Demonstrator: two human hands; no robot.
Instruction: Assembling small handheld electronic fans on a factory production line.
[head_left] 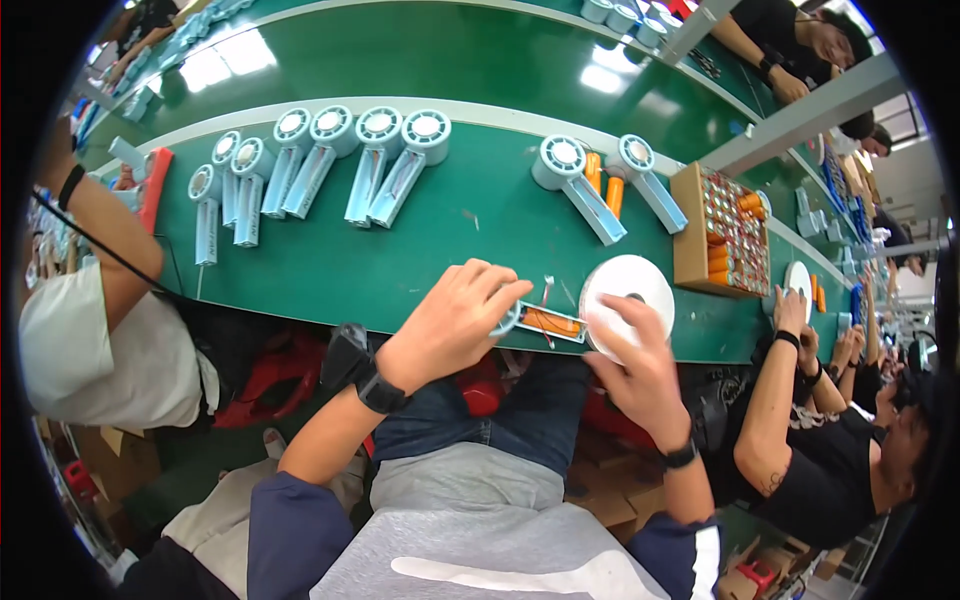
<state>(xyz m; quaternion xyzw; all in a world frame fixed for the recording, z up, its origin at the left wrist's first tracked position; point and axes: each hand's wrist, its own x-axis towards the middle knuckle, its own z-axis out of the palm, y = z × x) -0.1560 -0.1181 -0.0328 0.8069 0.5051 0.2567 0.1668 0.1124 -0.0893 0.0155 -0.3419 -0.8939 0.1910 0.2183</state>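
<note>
My left hand [452, 322] is closed over the round head of a light blue hand-held fan body [540, 322] lying at the near edge of the green conveyor belt [430, 235]. An orange battery sits in the fan's open handle. My right hand [640, 365] grips a white roll of tape [622, 292] standing right of the fan. A dark watch is on my left wrist and a black band on my right wrist.
Several light blue fan bodies [330, 160] lie in a row at the far left of the belt, two more [590, 180] with orange batteries in the middle. A cardboard box of orange batteries [725, 235] stands right. Other people work on both sides.
</note>
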